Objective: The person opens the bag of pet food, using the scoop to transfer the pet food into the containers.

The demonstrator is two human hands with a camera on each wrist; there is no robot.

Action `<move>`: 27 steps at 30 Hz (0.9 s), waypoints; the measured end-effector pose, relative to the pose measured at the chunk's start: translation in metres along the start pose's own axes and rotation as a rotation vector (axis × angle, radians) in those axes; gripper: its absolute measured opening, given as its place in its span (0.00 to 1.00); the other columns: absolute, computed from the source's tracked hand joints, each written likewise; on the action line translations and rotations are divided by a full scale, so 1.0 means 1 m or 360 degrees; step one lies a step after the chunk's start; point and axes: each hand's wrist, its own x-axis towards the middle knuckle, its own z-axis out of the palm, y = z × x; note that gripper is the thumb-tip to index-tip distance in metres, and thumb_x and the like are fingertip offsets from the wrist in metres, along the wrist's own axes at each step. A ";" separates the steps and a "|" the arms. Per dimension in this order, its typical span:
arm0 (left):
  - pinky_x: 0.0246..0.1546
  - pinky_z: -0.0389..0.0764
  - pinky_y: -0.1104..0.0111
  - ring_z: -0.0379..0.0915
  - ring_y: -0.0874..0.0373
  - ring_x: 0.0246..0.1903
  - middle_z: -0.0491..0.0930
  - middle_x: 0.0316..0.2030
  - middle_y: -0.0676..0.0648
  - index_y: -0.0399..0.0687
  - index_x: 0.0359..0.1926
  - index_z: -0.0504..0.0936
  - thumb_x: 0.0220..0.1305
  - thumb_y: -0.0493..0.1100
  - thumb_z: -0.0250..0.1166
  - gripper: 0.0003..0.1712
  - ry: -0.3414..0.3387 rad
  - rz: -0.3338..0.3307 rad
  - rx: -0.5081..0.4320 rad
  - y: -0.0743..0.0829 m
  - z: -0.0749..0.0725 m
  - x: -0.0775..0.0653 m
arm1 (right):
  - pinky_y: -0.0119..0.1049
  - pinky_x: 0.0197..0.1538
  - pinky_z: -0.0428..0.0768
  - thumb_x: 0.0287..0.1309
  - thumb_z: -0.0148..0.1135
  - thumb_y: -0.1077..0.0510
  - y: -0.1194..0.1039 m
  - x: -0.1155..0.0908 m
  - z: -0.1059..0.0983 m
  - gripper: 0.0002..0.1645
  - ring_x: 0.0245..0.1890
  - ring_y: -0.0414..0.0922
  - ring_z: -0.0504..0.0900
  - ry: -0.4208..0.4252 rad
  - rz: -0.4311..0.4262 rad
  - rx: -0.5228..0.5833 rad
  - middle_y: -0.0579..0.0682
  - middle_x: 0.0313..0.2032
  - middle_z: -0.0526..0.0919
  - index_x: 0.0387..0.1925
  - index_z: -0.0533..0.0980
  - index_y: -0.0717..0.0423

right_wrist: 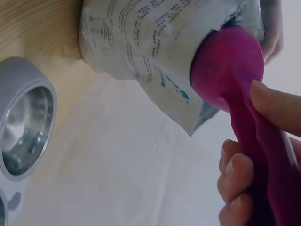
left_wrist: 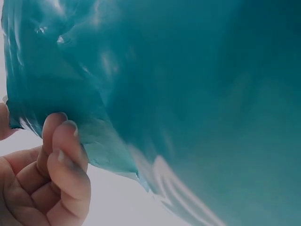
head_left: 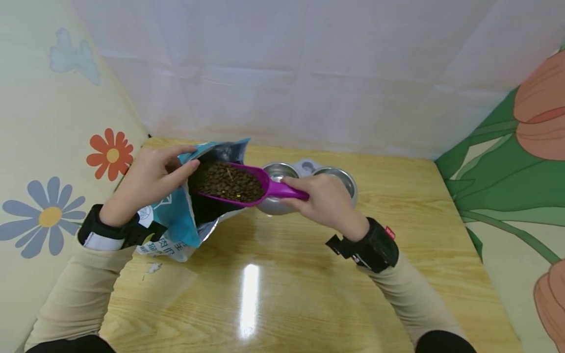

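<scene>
In the head view my right hand (head_left: 324,198) grips the handle of a magenta scoop (head_left: 269,189), heaped with brown kibble (head_left: 234,184). The scoop's front lies within the mouth of a blue-and-white foil bag (head_left: 169,220). My left hand (head_left: 147,179) pinches the bag's upper left rim between thumb and fingers. From the left wrist, curled fingers (left_wrist: 68,160) show against the bag's blue side (left_wrist: 188,94). In the right wrist view, thumb and fingers wrap the scoop handle (right_wrist: 256,141), and the scoop's underside meets the bag opening.
Behind the scoop stands a grey double feeder (head_left: 306,166) with two metal bowls, the left one (head_left: 280,170) partly covered by scoop and hand. Everything rests on a wood-grain table (head_left: 331,289). White sheeting (head_left: 300,78) closes the back; patterned panels (head_left: 39,137) flank both sides.
</scene>
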 end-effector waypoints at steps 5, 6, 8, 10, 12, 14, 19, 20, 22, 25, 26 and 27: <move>0.11 0.60 0.70 0.62 0.64 0.10 0.69 0.11 0.53 0.34 0.49 0.77 0.60 0.39 0.60 0.17 -0.0002 0.0000 -0.0012 0.000 0.001 0.000 | 0.32 0.19 0.66 0.44 0.70 0.49 0.004 -0.004 -0.009 0.24 0.14 0.37 0.69 0.0023 -0.0014 0.0033 0.50 0.23 0.82 0.43 0.81 0.58; 0.11 0.60 0.70 0.62 0.65 0.10 0.69 0.11 0.53 0.34 0.49 0.77 0.60 0.38 0.60 0.17 -0.0002 0.0002 -0.0014 0.000 0.001 0.000 | 0.32 0.19 0.66 0.43 0.70 0.49 0.005 -0.005 -0.010 0.24 0.14 0.37 0.69 0.0027 -0.0015 0.0042 0.50 0.23 0.82 0.43 0.81 0.57; 0.11 0.60 0.70 0.62 0.65 0.10 0.69 0.11 0.53 0.34 0.49 0.77 0.61 0.38 0.60 0.17 -0.0003 0.0004 -0.0023 0.000 0.001 0.000 | 0.32 0.19 0.65 0.43 0.71 0.50 0.008 -0.007 -0.013 0.24 0.14 0.37 0.67 0.0034 -0.0015 0.0066 0.50 0.23 0.82 0.43 0.81 0.58; 0.11 0.60 0.70 0.61 0.65 0.10 0.68 0.11 0.54 0.34 0.50 0.77 0.61 0.38 0.59 0.17 -0.0005 0.0005 -0.0030 0.000 0.001 0.000 | 0.31 0.19 0.63 0.43 0.71 0.51 0.011 -0.009 -0.015 0.24 0.13 0.36 0.65 0.0037 -0.0010 0.0075 0.50 0.22 0.82 0.43 0.81 0.58; 0.11 0.60 0.70 0.61 0.65 0.10 0.68 0.11 0.54 0.34 0.50 0.77 0.61 0.38 0.59 0.17 -0.0007 0.0004 -0.0038 -0.001 0.000 0.000 | 0.31 0.19 0.60 0.42 0.71 0.52 0.013 -0.012 -0.018 0.25 0.13 0.36 0.62 0.0034 -0.0008 0.0074 0.49 0.20 0.80 0.44 0.80 0.59; 0.10 0.60 0.70 0.61 0.65 0.10 0.69 0.11 0.53 0.34 0.50 0.77 0.61 0.38 0.60 0.17 -0.0008 0.0003 -0.0044 -0.001 0.000 0.000 | 0.30 0.19 0.59 0.43 0.71 0.52 0.016 -0.016 -0.021 0.25 0.13 0.36 0.60 0.0037 -0.0008 0.0060 0.49 0.20 0.79 0.44 0.80 0.60; 0.10 0.60 0.70 0.62 0.65 0.10 0.69 0.11 0.53 0.34 0.50 0.77 0.61 0.38 0.60 0.17 -0.0011 -0.0008 -0.0066 -0.002 -0.001 -0.001 | 0.30 0.19 0.56 0.52 0.58 0.37 0.023 -0.023 -0.029 0.31 0.13 0.35 0.56 0.0060 0.0020 0.0061 0.49 0.17 0.77 0.44 0.80 0.59; 0.10 0.60 0.70 0.62 0.65 0.10 0.69 0.11 0.53 0.34 0.50 0.76 0.61 0.38 0.59 0.17 -0.0012 -0.0012 -0.0073 -0.002 -0.001 -0.002 | 0.30 0.19 0.55 0.53 0.55 0.36 0.025 -0.025 -0.030 0.33 0.12 0.35 0.55 0.0065 0.0032 0.0066 0.48 0.16 0.76 0.44 0.80 0.59; 0.10 0.60 0.70 0.63 0.65 0.10 0.69 0.12 0.53 0.34 0.50 0.76 0.61 0.38 0.59 0.17 -0.0012 -0.0021 -0.0076 -0.002 -0.001 -0.002 | 0.30 0.18 0.54 0.54 0.47 0.31 0.028 -0.027 -0.034 0.38 0.12 0.34 0.55 0.0071 0.0053 0.0060 0.47 0.14 0.75 0.44 0.80 0.59; 0.10 0.62 0.71 0.64 0.65 0.11 0.70 0.12 0.52 0.33 0.50 0.76 0.60 0.38 0.60 0.17 -0.0006 -0.0041 -0.0077 -0.003 -0.003 -0.004 | 0.30 0.18 0.55 0.54 0.52 0.34 0.034 -0.031 -0.039 0.35 0.11 0.34 0.55 0.0074 0.0074 0.0053 0.48 0.14 0.76 0.44 0.80 0.59; 0.11 0.62 0.71 0.64 0.64 0.12 0.70 0.13 0.52 0.33 0.50 0.76 0.60 0.38 0.60 0.18 -0.0004 -0.0046 -0.0074 -0.003 -0.003 -0.005 | 0.30 0.17 0.55 0.54 0.53 0.34 0.036 -0.032 -0.041 0.34 0.11 0.34 0.56 0.0077 0.0082 0.0051 0.49 0.16 0.78 0.44 0.80 0.60; 0.11 0.62 0.71 0.64 0.64 0.12 0.70 0.13 0.52 0.33 0.50 0.76 0.60 0.38 0.60 0.18 -0.0003 -0.0052 -0.0073 -0.003 -0.003 -0.005 | 0.30 0.17 0.55 0.53 0.55 0.36 0.039 -0.034 -0.042 0.33 0.10 0.34 0.56 0.0071 0.0091 0.0037 0.50 0.17 0.79 0.44 0.80 0.60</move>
